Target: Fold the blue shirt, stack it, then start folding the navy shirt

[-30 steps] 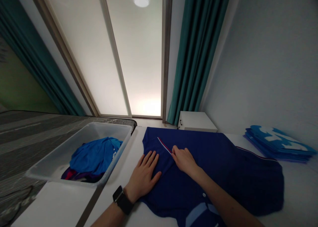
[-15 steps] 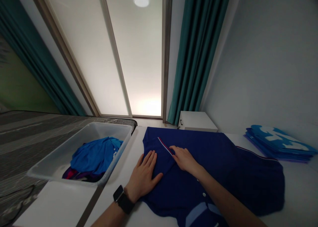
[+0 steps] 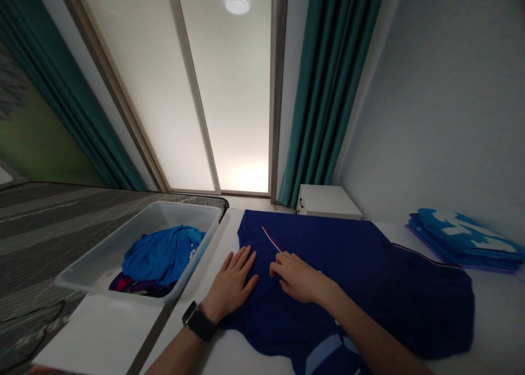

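Observation:
A dark blue polo shirt (image 3: pixel 340 255) lies spread over the white table, with its pale blue patch and buttons toward me. Red-and-white trim shows at the slanted edge near its far left part and along the sleeve on the right. My left hand (image 3: pixel 232 282), with a black watch on the wrist, rests flat and open on the shirt's left edge. Just right of it, my right hand (image 3: pixel 297 276) is on the cloth beside the lower end of the trim. Its fingers are curled inward; whether fabric is pinched beneath them is hidden.
Left of the shirt stands a translucent plastic bin (image 3: pixel 77 276) holding crumpled blue and purple clothes (image 3: pixel 164 255). A stack of folded blue garments (image 3: pixel 467 241) sits at the right, by the wall. Beyond the table is a low white cabinet (image 3: pixel 328 200); a striped bed (image 3: pixel 36 233) lies at left.
My right hand has shifted slightly toward me and left from the trim, its fingers now more curled. My left hand has slid a little left and stays flat.

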A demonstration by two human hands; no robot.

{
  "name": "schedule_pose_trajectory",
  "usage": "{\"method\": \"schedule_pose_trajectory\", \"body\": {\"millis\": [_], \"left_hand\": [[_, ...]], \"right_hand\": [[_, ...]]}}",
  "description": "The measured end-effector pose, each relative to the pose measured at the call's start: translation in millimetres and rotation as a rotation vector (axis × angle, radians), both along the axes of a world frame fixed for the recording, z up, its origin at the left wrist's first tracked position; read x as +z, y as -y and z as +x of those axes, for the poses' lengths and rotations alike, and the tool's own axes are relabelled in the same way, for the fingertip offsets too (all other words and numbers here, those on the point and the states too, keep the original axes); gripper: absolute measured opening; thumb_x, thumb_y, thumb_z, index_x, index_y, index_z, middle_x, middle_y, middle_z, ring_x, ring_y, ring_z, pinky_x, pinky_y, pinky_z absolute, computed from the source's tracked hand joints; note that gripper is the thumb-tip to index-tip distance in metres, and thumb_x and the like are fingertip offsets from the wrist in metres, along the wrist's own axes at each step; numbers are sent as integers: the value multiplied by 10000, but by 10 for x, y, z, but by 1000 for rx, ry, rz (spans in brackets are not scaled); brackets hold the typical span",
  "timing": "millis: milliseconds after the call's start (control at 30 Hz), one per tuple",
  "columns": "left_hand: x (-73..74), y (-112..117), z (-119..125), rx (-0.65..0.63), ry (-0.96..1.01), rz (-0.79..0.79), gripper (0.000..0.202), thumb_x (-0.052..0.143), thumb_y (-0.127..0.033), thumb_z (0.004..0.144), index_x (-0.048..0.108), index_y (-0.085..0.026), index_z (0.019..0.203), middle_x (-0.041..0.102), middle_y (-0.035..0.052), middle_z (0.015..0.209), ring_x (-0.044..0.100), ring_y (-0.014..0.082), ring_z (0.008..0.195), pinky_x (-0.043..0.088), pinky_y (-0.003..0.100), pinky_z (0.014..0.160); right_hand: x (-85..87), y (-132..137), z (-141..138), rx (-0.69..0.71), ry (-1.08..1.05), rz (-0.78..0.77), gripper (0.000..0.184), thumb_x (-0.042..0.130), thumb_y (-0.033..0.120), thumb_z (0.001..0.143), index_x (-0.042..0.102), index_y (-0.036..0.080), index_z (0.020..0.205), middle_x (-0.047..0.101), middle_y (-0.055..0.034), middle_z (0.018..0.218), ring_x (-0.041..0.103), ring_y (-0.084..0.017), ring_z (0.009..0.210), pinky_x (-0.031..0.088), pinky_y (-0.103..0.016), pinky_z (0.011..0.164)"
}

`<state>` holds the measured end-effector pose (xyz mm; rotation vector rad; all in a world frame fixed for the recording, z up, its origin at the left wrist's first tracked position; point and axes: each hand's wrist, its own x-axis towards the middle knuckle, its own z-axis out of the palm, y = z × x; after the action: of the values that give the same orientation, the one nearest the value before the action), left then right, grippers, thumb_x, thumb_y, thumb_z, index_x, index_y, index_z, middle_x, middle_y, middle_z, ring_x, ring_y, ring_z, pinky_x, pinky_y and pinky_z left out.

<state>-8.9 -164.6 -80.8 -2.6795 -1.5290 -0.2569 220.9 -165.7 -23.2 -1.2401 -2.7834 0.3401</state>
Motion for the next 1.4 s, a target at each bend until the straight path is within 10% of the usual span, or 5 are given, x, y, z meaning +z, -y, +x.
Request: {"method": "schedule_pose_trajectory", "body": {"millis": [300, 600, 1400], "left_hand": [[136, 56, 8, -146, -21, 40, 691, 324, -594, 955, 240, -201, 1517, 273, 85, 1565, 271, 246, 1435, 193, 470, 1183], [90, 87, 35, -107, -26, -1, 834, 325, -687, 905, 238, -125, 1514, 284, 147, 1551, 245, 283, 1440, 215, 483, 1172], [-48, 45, 235, -102, -3, 104, 726, 322, -604, 944, 311, -121, 1486, 336, 142, 1534, 276, 278, 1430, 267, 470, 1158]], "right_hand": [[157, -34, 68, -28, 7, -31, 233, 460, 78, 875, 659, 194, 909, 650, -55, 978, 587, -191, 923, 427, -315, 822], [-310, -54, -101, -122, -91, 213, 511, 367, 291, 976, 352, 138, 1464, 348, -125, 1529, 307, -241, 1400, 286, -428, 1132], [-532, -109, -31, -152, -32, 156, 577, 256, 426, 993, 270, 169, 1510, 228, -64, 1575, 193, -228, 1450, 180, -479, 1174]]}}
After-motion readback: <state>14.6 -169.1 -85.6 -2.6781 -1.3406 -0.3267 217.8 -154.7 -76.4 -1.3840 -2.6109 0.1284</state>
